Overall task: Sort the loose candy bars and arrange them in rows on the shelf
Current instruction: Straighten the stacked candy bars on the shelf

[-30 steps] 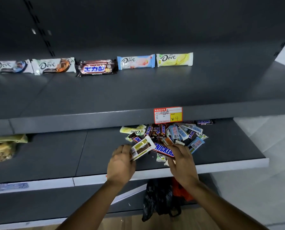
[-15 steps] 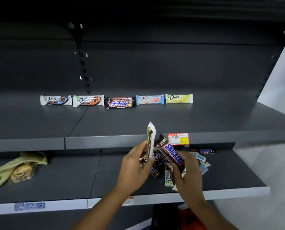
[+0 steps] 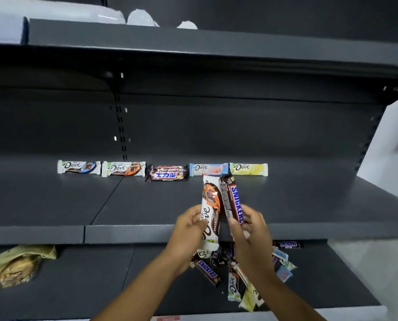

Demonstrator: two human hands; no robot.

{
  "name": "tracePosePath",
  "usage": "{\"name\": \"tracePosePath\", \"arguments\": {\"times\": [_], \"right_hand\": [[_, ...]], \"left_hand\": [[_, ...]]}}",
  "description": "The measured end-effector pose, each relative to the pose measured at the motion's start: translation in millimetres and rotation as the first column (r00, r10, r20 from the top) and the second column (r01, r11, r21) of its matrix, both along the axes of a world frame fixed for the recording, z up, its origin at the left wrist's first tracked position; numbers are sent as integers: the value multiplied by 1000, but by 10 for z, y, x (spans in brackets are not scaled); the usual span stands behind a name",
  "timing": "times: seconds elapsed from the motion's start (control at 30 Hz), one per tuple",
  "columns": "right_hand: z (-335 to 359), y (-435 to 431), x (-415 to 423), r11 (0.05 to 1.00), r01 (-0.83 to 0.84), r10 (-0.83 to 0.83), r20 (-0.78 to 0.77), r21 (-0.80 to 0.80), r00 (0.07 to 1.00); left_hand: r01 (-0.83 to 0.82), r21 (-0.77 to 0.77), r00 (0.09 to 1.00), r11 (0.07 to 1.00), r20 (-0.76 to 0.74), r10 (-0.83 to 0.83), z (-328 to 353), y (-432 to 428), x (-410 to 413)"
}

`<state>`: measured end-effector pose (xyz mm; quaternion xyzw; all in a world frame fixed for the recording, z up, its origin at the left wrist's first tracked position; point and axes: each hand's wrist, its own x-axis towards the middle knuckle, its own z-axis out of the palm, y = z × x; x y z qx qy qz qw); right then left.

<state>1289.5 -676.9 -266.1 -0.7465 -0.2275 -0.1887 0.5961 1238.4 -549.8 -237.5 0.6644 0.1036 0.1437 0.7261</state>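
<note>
Holding: my left hand (image 3: pixel 188 230) pinches a white Dove bar with an orange swirl (image 3: pixel 210 205), fingers curled on its lower half; my right hand (image 3: pixel 251 230) grips a brown Snickers bar (image 3: pixel 233 200) the same way.
Position: both bars are upright and side by side, in the air over the front of the dark grey middle shelf (image 3: pixel 54 205).
Back row: five wrapped bars (image 3: pixel 163 169) lie end to end, among them a matching white-and-orange Dove wrapper (image 3: pixel 123 169) and a brown bar with blue lettering (image 3: pixel 166 174).
Pile: loose mixed bars (image 3: pixel 207 272) on the lower shelf (image 3: pixel 89 286), under my wrists.
Risk: glossy wrappers held low could slip and drop into the pile, I judge.
Risk: setting one down close behind may nudge the tight row askew.
Edges: shelf lip (image 3: pixel 124 234) just below my hands; the upper shelf (image 3: pixel 193 47) overhangs.
Room: broad bare surface between row and lip.
</note>
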Motion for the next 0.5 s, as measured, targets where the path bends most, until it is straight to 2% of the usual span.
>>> {"name": "tracePosePath", "arguments": {"times": [0.1, 0.2, 0.33, 0.5], "right_hand": [[129, 88, 188, 999, -35, 36, -6, 24, 999], [221, 188, 375, 998, -61, 61, 15, 15, 998], [328, 327, 593, 995, -101, 101, 71, -6, 992], [297, 505, 766, 989, -127, 135, 110, -79, 985]], "left_hand": [[-63, -39, 998, 997, -35, 61, 99, 102, 189], [-127, 0, 991, 992, -34, 127, 206, 204, 362], [-194, 220, 979, 956, -13, 202, 275, 394, 525], [-234, 549, 957, 802, -17, 291, 286, 735, 573]]}}
